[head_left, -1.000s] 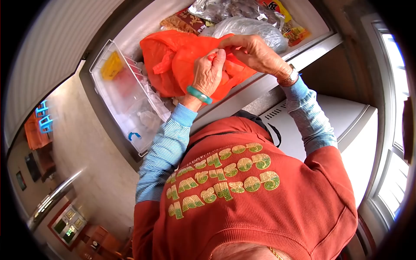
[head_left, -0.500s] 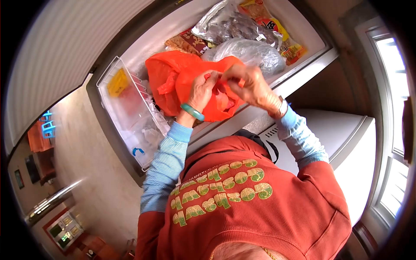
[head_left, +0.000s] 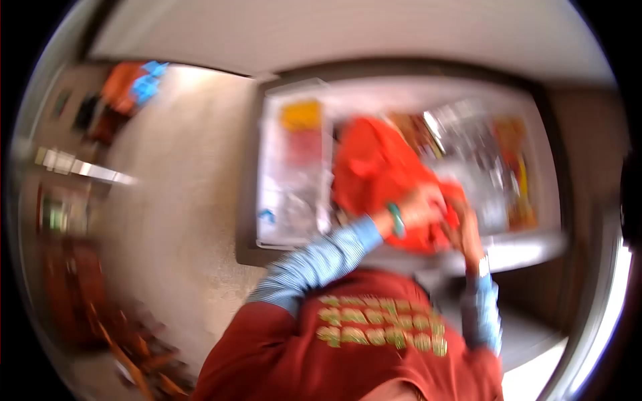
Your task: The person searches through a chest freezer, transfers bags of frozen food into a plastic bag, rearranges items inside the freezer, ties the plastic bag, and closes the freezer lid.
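A red plastic bag lies bunched inside the chest freezer, near its front edge. My left hand, with a green bangle at the wrist, is closed on the bag's gathered edge. Just right of it, my right hand curls its fingers round the same bag's edge, with red plastic showing between thumb and fingers. Motion blurs both hands, so the exact grip is hard to make out. What the bag contains is hidden.
A white wire basket at the freezer's left holds a yellow packet. Right of the bag lie a clear plastic bag, silver packaging and red-yellow food packets. The raised lid stands behind.
The view has turned, so the freezer now sits level and further right. My right hand has come down from above the bag's opening to its right edge; my left still grips the bag.
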Tool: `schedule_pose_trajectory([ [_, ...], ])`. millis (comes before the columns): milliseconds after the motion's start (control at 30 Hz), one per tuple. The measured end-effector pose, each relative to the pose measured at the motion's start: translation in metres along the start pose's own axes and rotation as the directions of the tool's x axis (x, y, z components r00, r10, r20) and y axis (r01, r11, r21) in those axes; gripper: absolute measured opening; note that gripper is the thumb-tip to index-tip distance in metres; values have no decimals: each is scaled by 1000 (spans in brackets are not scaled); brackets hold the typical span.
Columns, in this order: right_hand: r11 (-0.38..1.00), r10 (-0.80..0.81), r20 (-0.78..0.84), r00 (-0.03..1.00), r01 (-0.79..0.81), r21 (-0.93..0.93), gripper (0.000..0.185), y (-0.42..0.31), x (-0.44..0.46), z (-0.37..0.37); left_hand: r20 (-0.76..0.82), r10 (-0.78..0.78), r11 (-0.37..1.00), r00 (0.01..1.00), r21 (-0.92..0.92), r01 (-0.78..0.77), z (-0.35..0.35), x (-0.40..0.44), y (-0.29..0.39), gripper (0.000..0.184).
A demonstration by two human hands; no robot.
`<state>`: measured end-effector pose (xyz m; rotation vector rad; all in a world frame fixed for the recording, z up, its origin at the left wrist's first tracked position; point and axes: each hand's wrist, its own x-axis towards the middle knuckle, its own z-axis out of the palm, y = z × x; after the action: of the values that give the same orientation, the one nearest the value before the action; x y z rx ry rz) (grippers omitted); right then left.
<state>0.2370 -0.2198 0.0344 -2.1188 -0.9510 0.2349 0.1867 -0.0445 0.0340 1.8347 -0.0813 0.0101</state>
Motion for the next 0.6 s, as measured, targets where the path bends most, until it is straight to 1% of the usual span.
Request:
schedule_pose_trajectory([
  [33,1000,21,26,999,-22,20,42,2,1,-1,-19,27,1000,999,-3,-27,7,2,-6,8],
  [67,1000,13,-14,1000,-12,26,35,-8,6,0,-7,28,997,1000,-77,-28,6,3,-6,9],
  [100,997,-13,-18,1000,14,79,28,-12,7,2,-50,53,998,997,-34,-54,12,0,-10,10],
  [133,995,-48,-17,999,49,91,22,-25,13,-3,-81,87,996,993,17,-86,18,3,-14,13],
  [167,996,-74,-23,997,75,39,20,-28,16,-2,-118,151,987,981,64,-144,16,1,-9,16],
  [200,998,-42,-6,999,42,36,18,-17,19,1,-156,196,976,968,131,-177,20,2,-14,20],
  [233,997,1,22,1000,-3,78,18,-11,22,0,-145,247,956,958,201,-216,13,-3,-3,18],
  [267,985,70,73,995,-80,151,18,-7,25,2,-161,404,889,900,302,-345,9,-5,4,15],
  [300,987,51,126,991,-69,145,19,1,27,-1,-155,542,800,826,397,-451,7,-6,9,13],
  [333,962,153,204,967,-193,193,21,1,28,-6,-115,534,758,838,505,-413,11,-4,1,16],
  [367,912,169,266,949,-253,324,19,17,25,-5,-78,516,705,853,604,-371,16,-2,-11,19],
  [400,910,160,227,961,-232,344,21,4,20,-11,-56,502,704,863,606,-370,19,0,-18,28],
  [467,910,139,195,971,-203,362,23,-1,15,-17,-72,521,685,850,629,-366,15,-4,-12,28],
  [500,969,49,168,985,-88,231,27,5,16,-19,-86,529,681,844,636,-363,17,-6,-12,26],
  [533,986,0,165,986,-27,163,29,9,16,-18,-96,526,684,845,639,-353,19,-5,-16,26],
  [567,995,-50,162,986,35,95,31,13,16,-17,-118,566,660,816,658,-362,22,-1,-23,27],
  [600,956,156,122,980,-180,230,36,0,16,-13,-138,604,636,785,678,-369,23,0,-26,29],
])
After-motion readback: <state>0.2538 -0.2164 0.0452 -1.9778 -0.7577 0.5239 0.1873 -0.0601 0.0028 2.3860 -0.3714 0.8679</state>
